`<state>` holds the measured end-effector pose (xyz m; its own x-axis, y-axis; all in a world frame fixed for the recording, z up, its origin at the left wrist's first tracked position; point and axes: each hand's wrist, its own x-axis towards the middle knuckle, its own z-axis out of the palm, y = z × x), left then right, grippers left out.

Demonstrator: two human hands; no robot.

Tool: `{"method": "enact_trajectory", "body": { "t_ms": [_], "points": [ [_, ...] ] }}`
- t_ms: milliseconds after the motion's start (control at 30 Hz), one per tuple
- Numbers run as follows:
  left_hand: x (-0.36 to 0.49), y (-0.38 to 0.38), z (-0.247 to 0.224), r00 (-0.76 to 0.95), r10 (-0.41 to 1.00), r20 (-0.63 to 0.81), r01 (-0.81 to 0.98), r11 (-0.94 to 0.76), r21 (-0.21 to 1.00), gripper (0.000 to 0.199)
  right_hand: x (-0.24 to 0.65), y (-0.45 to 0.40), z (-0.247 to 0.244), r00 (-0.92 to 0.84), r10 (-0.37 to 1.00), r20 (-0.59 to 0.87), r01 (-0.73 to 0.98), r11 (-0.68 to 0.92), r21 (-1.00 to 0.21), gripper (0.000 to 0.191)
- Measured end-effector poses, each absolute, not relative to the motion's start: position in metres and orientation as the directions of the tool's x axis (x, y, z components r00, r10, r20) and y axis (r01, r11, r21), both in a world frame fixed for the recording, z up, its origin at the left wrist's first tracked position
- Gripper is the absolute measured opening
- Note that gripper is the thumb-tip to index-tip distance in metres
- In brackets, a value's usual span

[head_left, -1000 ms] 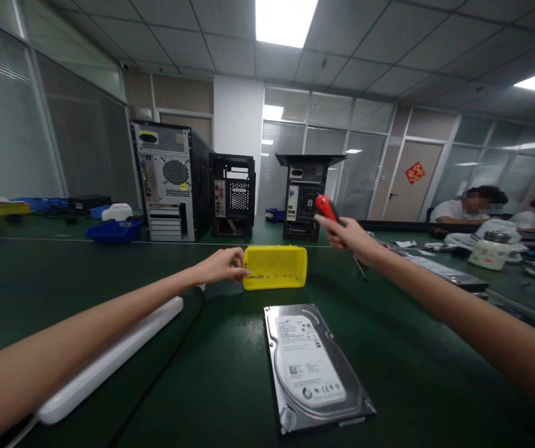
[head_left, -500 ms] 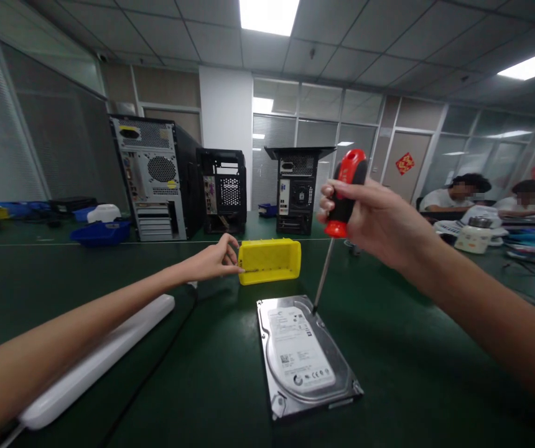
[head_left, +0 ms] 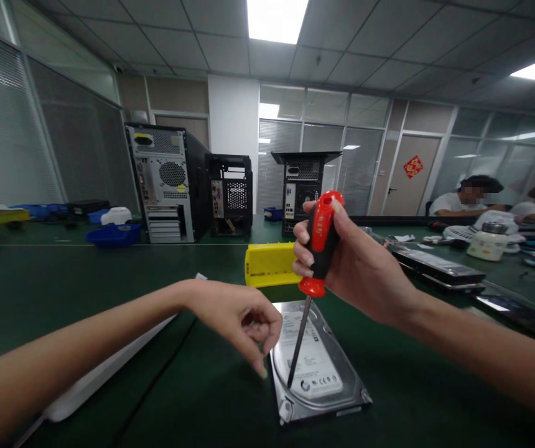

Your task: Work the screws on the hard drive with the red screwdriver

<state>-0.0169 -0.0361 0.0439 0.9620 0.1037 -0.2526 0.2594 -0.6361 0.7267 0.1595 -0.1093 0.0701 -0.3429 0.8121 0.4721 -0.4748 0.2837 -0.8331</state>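
Note:
My right hand (head_left: 351,255) is wrapped round the red and black handle of a screwdriver (head_left: 326,233). The shaft slants down, its tip over the lower left part of a hard drive (head_left: 349,373); whether the tip touches the metal I cannot tell. The drive lies flat on the green table, its white label upward, partly covered by the shaft. Just left of the drive is my left hand (head_left: 242,320), fingers loosely curled, thumb pointing down and apart from them, nothing visible in it. A yellow bin (head_left: 270,264) sits behind the drive, its right end hidden by my right hand.
Computer cases (head_left: 167,180) stand along the back. A white power strip (head_left: 76,392) and a black cable (head_left: 155,379) lie on the left. To the right are a stack of drives (head_left: 440,264), a cream-coloured jar (head_left: 488,242) and seated people (head_left: 470,196).
My left hand has left the yellow bin and come down toward me beside the drive. My right hand has brought the screwdriver from the drive's far right corner to its near left part.

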Motion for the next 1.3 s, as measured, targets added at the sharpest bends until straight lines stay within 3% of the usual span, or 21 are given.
{"method": "enact_trajectory", "body": {
  "t_ms": [333,833,1300],
  "points": [
    [-0.009,-0.045,0.022,0.876,-0.018,-0.482,0.418,-0.472,0.776,0.008,0.151,-0.112,0.062,-0.430,0.781,0.453,-0.510,0.203,-0.836,0.019],
    [-0.008,-0.042,0.009,0.891,-0.016,-0.454,0.420,-0.348,0.838,0.010,0.151,-0.108,0.062,-0.408,0.768,0.493,-0.511,0.255,-0.821,0.021],
    [-0.008,-0.041,0.008,0.904,-0.059,-0.423,0.375,-0.360,0.854,0.009,0.150,-0.110,0.063,-0.389,0.790,0.474,-0.468,0.274,-0.840,0.022]
  ]
}}
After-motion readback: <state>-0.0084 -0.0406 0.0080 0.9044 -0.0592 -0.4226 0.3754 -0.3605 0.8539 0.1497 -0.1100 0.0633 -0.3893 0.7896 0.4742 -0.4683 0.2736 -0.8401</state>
